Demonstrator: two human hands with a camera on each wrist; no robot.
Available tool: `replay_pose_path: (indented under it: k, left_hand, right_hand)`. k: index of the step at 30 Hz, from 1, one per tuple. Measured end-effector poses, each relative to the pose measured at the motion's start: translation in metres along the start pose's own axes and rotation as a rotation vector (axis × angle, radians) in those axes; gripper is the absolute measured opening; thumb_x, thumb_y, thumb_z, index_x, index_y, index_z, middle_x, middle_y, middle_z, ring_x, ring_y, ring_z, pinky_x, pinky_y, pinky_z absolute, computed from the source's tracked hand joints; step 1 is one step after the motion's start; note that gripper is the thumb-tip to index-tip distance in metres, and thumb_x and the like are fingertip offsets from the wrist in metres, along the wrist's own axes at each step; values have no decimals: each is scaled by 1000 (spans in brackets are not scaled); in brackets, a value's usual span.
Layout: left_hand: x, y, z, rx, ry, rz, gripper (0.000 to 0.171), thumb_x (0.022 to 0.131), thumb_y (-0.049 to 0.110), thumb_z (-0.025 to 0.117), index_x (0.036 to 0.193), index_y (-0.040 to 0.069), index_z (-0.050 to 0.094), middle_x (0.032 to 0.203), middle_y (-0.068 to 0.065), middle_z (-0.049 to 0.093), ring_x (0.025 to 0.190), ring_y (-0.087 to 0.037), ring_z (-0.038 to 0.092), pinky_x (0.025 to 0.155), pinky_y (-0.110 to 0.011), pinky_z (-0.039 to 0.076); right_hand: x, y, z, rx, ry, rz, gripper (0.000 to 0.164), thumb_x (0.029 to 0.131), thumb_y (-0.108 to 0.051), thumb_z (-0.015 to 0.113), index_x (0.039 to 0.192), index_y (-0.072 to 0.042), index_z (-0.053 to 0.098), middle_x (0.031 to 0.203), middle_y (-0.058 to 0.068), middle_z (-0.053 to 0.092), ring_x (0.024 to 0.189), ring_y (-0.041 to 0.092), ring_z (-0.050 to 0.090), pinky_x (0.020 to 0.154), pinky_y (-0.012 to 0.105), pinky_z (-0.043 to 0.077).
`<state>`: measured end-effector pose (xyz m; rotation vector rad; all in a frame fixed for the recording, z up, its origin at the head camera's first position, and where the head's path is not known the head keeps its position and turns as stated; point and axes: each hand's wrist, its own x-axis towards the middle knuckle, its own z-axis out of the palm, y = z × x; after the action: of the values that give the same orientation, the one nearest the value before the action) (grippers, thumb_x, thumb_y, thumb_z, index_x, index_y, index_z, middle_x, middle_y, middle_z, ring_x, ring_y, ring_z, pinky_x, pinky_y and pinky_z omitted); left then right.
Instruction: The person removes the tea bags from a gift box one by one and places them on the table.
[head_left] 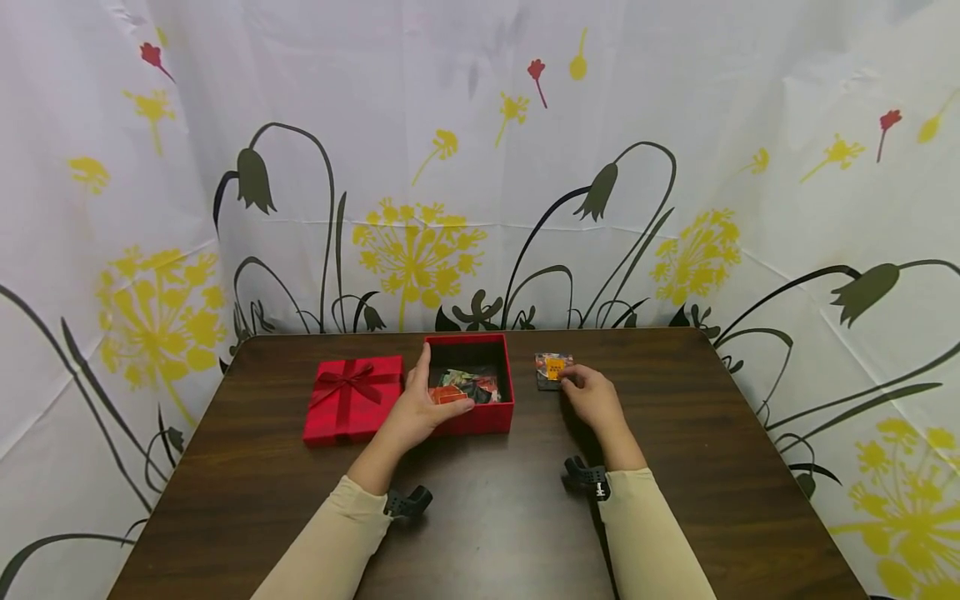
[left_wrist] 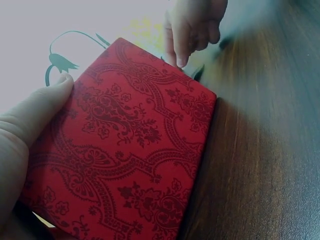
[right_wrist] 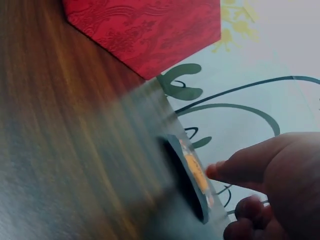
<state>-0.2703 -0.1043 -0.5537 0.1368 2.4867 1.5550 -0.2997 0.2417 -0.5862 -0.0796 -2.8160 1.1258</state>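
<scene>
An open red gift box point(head_left: 472, 422) with a dark inside stands on the table, several small colourful packets point(head_left: 468, 387) lying in it. My left hand point(head_left: 420, 408) holds the box at its near left corner, thumb along the front rim, fingers at the left side. Patterned red covering shows on the box wall point(left_wrist: 120, 140) in the left wrist view. Right of the box lies a small flat square packet point(head_left: 543, 383), dark with an orange label. My right hand point(head_left: 596, 400) is at its near right edge, one extended fingertip at the label in the right wrist view.
The box's red lid point(head_left: 367, 408), tied with a ribbon bow, lies left of the box. Behind the brown wooden table point(head_left: 697, 433) hangs a white curtain point(head_left: 465, 167) printed with flowers. A dark band point(head_left: 588, 477) sits on each wrist.
</scene>
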Motion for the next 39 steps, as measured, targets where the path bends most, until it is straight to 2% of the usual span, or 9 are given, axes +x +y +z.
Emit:
replay_pose_path:
  k: [4, 7, 16, 19, 23, 30, 34, 39]
  left_hand:
    - [0, 0, 0, 4, 1, 6, 133, 85, 59, 89, 174, 43, -9, 184, -16, 3, 165, -51, 17, 124, -79, 27]
    - [0, 1, 0, 9, -3, 11, 134, 85, 60, 89, 174, 43, -10, 184, -16, 3, 165, -50, 18, 125, -79, 27]
    - [0, 1, 0, 6, 0, 4, 133, 87, 55, 89, 174, 43, -10, 184, -17, 2, 166, -51, 17, 125, -79, 26]
    - [-1, 0, 0, 4, -3, 1, 134, 86, 57, 89, 174, 43, -10, 184, -17, 1, 166, -51, 16, 125, -79, 26]
    - [0, 0, 1, -6, -1, 2, 134, 85, 59, 90, 173, 45, -10, 184, -16, 3, 165, -50, 18, 125, -79, 27]
    - [0, 1, 1, -2, 4, -1, 132, 86, 54, 89, 173, 46, -10, 183, -16, 6, 163, -49, 22, 125, -78, 28]
    - [1, 1, 1, 2, 5, -5, 131, 87, 53, 89, 173, 45, -10, 183, -16, 7, 163, -49, 24, 125, -78, 28]
    - [0, 1, 1, 1, 9, -11, 130, 88, 51, 89, 173, 46, -10, 182, -15, 8, 161, -49, 26, 124, -78, 30]
  right_hand:
    - [0, 2, 6, 13, 13, -82, 23, 101, -18, 75, 121, -7, 81, 106, 17, 60, 95, 32, 55, 81, 42, 43]
    - [-1, 2, 8, 2, -20, -122, 28, 100, -18, 77, 125, -6, 80, 113, 19, 58, 105, 36, 52, 89, 45, 42]
    - [-3, -1, 12, -59, -98, -109, 44, 101, -27, 76, 142, -10, 73, 133, 21, 55, 123, 43, 46, 104, 56, 39]
    - [-5, -2, 12, -78, -106, -102, 47, 101, -29, 77, 144, -10, 71, 136, 20, 55, 126, 43, 45, 107, 59, 37]
    - [-5, -3, 10, -52, -121, -121, 49, 101, -26, 76, 145, -5, 69, 135, 21, 54, 128, 43, 45, 109, 60, 37]
    - [-3, 2, 12, -34, -193, -168, 62, 100, -23, 76, 155, 0, 58, 143, 26, 44, 134, 46, 40, 114, 60, 40]
    - [-3, 5, 15, -23, -212, -197, 68, 100, -23, 75, 158, 2, 53, 152, 31, 38, 139, 51, 34, 119, 66, 35]
    - [-2, 8, 18, -46, -237, -185, 76, 100, -30, 75, 164, -2, 46, 164, 31, 29, 150, 54, 27, 124, 70, 29]
